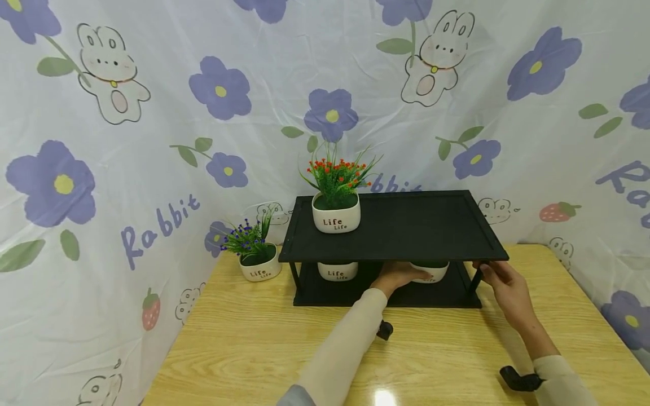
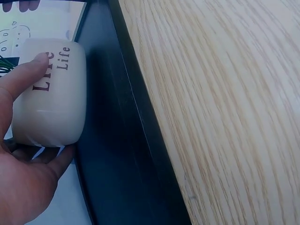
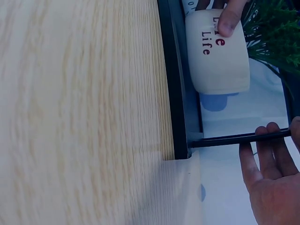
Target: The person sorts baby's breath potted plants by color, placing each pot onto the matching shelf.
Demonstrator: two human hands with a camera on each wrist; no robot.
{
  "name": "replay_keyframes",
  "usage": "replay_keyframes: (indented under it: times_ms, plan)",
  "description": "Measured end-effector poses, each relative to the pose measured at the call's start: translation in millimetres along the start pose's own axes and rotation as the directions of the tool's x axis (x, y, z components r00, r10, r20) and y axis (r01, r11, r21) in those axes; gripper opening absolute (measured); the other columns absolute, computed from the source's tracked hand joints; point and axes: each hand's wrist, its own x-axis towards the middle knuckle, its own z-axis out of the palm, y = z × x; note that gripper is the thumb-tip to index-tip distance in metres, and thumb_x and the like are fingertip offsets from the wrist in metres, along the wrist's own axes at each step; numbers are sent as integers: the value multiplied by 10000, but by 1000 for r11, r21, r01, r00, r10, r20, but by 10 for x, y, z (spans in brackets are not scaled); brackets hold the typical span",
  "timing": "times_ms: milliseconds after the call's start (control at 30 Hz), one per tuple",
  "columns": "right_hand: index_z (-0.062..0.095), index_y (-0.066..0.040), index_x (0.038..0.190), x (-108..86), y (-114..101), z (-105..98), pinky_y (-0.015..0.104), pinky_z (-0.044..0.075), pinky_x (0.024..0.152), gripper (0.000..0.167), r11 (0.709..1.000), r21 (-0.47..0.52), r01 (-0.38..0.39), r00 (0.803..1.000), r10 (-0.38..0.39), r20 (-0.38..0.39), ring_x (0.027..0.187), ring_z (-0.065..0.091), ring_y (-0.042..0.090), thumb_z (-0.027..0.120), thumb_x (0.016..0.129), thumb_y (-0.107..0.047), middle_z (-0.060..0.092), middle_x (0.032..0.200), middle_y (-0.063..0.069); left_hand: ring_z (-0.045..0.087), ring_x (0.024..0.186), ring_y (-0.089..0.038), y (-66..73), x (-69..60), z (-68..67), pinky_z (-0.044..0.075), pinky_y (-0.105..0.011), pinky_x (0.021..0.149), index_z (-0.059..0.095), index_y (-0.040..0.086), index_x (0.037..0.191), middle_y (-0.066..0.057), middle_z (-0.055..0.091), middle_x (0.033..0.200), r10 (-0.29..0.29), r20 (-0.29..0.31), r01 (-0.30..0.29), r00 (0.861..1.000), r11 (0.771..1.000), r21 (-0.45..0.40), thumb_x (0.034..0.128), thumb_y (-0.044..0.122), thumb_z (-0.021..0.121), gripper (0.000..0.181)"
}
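Note:
Inside the lower level of a black two-tier shelf [image 1: 406, 225], my left hand [image 1: 396, 276] grips a white flowerpot [image 2: 56, 112] marked "Life". The thumb lies across its lettered front, and the fingers curl round its side. The upper board hides most of this pot's plant; green leaves [image 3: 272, 37] show in the right wrist view. At the shelf's front right corner, my right hand [image 1: 510, 293] holds the thin black post [image 3: 225, 140] just under the top board, with fingers behind the post.
A white pot with red flowers [image 1: 336, 219] stands on the top board's left. Another white pot [image 1: 338, 273] sits below it on the lower level. A pot with purple flowers [image 1: 260, 270] stands left of the shelf on the wooden table [image 1: 228, 349]. Printed cloth [image 1: 152, 141] hangs behind.

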Motion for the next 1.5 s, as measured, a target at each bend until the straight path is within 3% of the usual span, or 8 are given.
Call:
replay_keyframes:
  times_ms: [267,467,667,933,1267,1500]
  plan:
    - [585,-60,1499,-1,18,-38,89,528,987,379,999,38,16,1000,-17,22,1204,647,-57,509,1140,-155,698,1264,-119,591,1379,-262,6,77,93,517,-400,1147,549,177,1549,-38,601,1507,-10,-7,11,1000,998,67,829,291,941,827]
    - [599,-59,1479,2,25,-39,93,538,969,369,1000,3,10,1000,-10,15,1211,638,-62,515,1141,-183,707,1256,-104,526,1463,-270,-59,121,131,484,-425,1186,461,192,1611,-44,525,1592,-20,21,20,1000,1000,16,849,276,928,898]
    - [601,-61,1474,4,16,-35,97,542,968,366,1000,-9,9,1000,-9,6,1219,637,-56,515,1142,-190,709,1259,-93,537,1458,-281,-89,108,128,494,-423,1181,467,164,1610,-59,531,1597,31,26,-32,999,998,62,865,332,911,884]
    - [591,-46,1484,-9,4,-31,97,539,972,375,1000,-7,20,1000,-20,9,1203,637,-75,506,1145,-181,702,1253,-103,519,1477,-279,-101,85,172,475,-422,1201,450,171,1617,-57,526,1601,68,3,-68,998,997,25,859,300,920,902]
    - [611,-53,1451,-8,8,-40,96,541,968,353,1000,-3,2,1000,-2,6,1219,637,-59,522,1139,-192,710,1251,-83,455,1529,-249,-187,219,315,438,-409,1235,349,189,1665,-42,436,1662,113,13,-113,994,993,32,869,311,915,984]
    - [599,-65,1473,3,5,-36,90,537,966,369,1000,-21,-9,1000,9,21,1207,631,-77,511,1144,-206,698,1257,-112,418,1554,-233,-211,242,297,406,-394,1259,298,201,1689,-34,392,1692,97,52,-100,994,992,76,907,346,877,983]
